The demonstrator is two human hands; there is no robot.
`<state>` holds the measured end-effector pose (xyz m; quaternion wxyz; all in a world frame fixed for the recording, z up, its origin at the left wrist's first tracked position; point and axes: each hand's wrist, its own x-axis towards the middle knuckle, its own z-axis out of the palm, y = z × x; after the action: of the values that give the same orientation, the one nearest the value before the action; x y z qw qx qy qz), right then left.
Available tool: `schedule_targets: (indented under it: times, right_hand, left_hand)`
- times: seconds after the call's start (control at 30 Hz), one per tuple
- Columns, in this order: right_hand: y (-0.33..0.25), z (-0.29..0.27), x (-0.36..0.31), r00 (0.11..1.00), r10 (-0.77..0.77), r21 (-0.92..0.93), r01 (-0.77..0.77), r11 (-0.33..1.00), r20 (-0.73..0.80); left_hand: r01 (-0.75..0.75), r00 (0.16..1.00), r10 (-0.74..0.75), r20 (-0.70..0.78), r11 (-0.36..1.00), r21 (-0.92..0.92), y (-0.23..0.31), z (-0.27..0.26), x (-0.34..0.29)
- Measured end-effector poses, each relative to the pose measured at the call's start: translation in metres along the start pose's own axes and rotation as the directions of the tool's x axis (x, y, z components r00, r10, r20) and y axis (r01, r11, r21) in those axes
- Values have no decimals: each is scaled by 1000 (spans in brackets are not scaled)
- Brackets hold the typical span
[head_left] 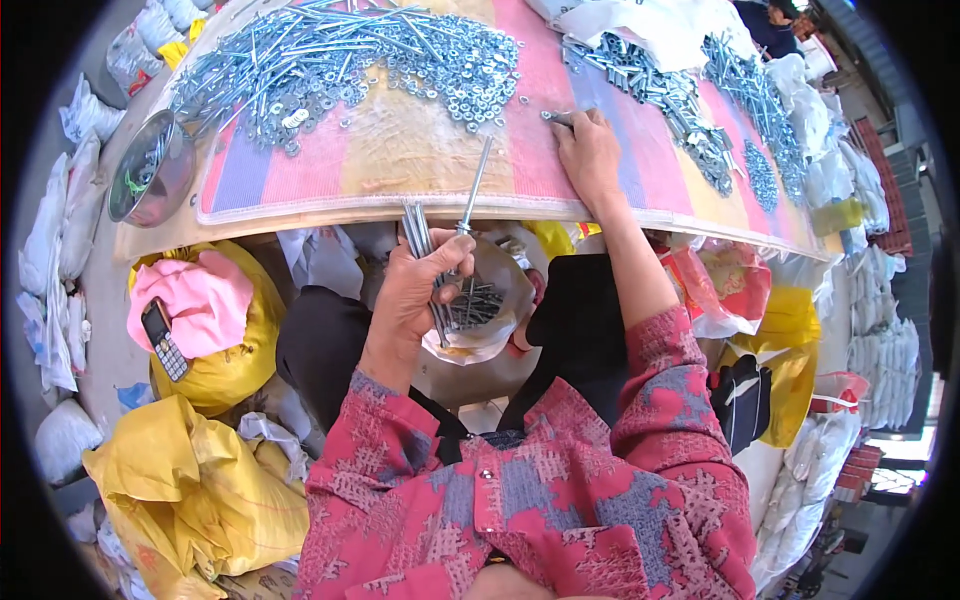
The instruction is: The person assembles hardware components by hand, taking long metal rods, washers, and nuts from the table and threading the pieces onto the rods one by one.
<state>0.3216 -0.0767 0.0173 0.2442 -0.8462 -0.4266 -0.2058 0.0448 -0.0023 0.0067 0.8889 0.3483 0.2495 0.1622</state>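
Note:
My left hand [425,272] is closed around a bundle of long metal bolts [415,228], just below the table's front edge. One more bolt [478,185] sticks up between its thumb and forefinger, with what looks like a nut or washer low on the shank. Resting on the striped cloth, my right hand [590,158] pinches a small grey metal sleeve [560,118]. Beyond the hands lie a heap of long bolts [300,50] and loose nuts and washers [470,75]. A pile of metal sleeves [650,85] spreads to the right of my right hand.
A metal bowl [160,180] with some parts stands at the table's left edge. Between my knees, an open container [510,325] holds dark bolts. A phone [165,340] lies on pink cloth [215,290] over a yellow sack [235,375]. More screws [760,110] lie far right.

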Motion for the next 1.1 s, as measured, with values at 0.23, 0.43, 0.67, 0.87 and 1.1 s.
schedule_targets:
  times: [0.23, 0.43, 0.67, 0.87, 1.1]
  right_hand:
    - [9, -5, -7, 998, 58, -31, -59, 998, -24]
    - [-74, -56, -18, 961, 112, 646, -254, 720, 252]
    - [-72, -61, -17, 869, -5, 752, -426, 503, 495]
    - [-87, -76, 1, 791, -183, 685, -358, 635, 584]
    - [-147, -43, -63, 802, 69, 801, -597, 50, 594]
  left_hand:
    - [-10, 1000, 7, 27, 995, 104, -2, -4, -1]
    - [-38, 997, 33, 76, 997, 65, 4, -5, -10]
    - [-10, 994, -7, 113, 988, 153, 6, -4, -19]
    - [-14, 993, 1, 114, 993, 116, 8, -11, -19]
    - [-240, 969, 242, -52, 970, 43, 7, -11, -11]
